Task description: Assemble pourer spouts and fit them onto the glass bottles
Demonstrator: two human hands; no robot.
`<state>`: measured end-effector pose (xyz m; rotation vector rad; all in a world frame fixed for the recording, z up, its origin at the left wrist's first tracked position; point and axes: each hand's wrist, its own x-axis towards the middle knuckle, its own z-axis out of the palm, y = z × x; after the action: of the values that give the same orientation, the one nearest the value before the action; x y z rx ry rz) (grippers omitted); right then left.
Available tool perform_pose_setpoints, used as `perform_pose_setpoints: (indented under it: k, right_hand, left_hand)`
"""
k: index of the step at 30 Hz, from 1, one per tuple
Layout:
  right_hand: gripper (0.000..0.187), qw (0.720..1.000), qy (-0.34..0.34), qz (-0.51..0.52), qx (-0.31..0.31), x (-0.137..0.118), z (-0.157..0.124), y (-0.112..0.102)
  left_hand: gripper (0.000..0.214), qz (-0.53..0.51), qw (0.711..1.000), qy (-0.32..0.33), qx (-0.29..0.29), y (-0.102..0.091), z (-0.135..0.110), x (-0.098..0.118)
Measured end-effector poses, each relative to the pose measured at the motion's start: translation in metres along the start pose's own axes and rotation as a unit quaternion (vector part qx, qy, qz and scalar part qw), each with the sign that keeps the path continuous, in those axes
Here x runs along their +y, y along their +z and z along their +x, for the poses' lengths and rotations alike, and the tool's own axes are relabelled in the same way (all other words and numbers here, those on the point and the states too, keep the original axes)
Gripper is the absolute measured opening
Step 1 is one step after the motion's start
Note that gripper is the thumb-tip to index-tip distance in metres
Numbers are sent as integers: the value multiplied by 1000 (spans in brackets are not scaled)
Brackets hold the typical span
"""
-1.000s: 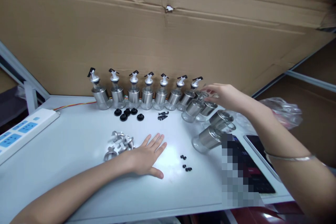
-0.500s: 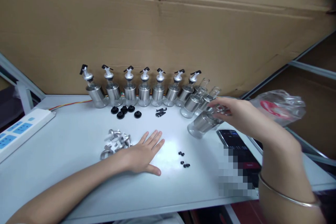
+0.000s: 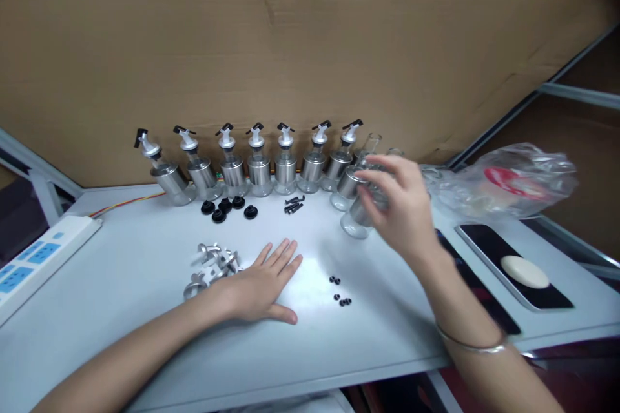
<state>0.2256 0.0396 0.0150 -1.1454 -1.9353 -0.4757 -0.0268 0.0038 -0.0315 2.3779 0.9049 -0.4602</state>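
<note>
Flat on the table, fingers spread, lies my left hand (image 3: pixel 266 281), holding nothing. It is beside a heap of silver pourer parts (image 3: pixel 213 264). My right hand (image 3: pixel 400 206), slightly blurred, is raised over the uncapped bottles at the right, fingers apart and curved, with nothing seen in its grasp. Just behind and below its fingertips stands a glass bottle with a steel sleeve (image 3: pixel 357 219), partly covered by the hand. Another uncapped bottle (image 3: pixel 347 188) is right behind it. Small black rings (image 3: pixel 341 293) lie between my hands.
Several bottles with pourer tops (image 3: pixel 259 171) line the cardboard wall (image 3: pixel 310 64). Before them lie black stoppers (image 3: pixel 225 206) and black levers (image 3: pixel 293 204). A power strip (image 3: pixel 39 258) is at left; a phone (image 3: pixel 479 251) with a white oval object (image 3: pixel 524 271) and a plastic bag (image 3: pixel 513 181) are at right.
My right hand has let go of the bottle, which now stands upright beside the others instead of tilted. The view has swung a little right. My left hand stays flat.
</note>
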Motion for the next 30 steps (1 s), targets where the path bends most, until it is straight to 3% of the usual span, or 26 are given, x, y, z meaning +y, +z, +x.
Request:
perform_pose_setpoints:
  k: [1,2,5,7,10,14,19,24,30]
  right_hand:
    - [16,999,-19,45,4,-10,-4,8]
    - [17,994,-44,97,-38,-19,-9,17]
    - [21,945,-94,205,-237,-40,-25,42]
    - [25,918,-91,225,-315,-47,-34,52]
    - [26,889,-60,248,-382,-51,-41,53]
    - [22,878,-39,241,-411,-55,-43,47]
    - [20,876,-30,251,-410,-56,-44,45]
    - [21,875,-21,252,-412,-53,-45,45]
    - [22,875,-18,250,-413,-51,-47,47]
  left_hand:
    - [93,-1,1000,4,2,-2,-1,-2]
    - [88,-3,1000,12,6,-6,-3,-4]
    - [62,-20,999,33,28,-24,-18,-13]
    - [43,-33,997,7,75,-38,-33,-21]
    - [31,-10,988,-60,140,-54,-55,-33]
    - [18,-2,984,-116,133,-56,-67,-45]
    - [34,-15,992,-95,81,-49,-56,-48]
    - [43,-33,988,-88,123,-51,-52,-43]
    - [26,56,982,-122,131,-50,-51,-37]
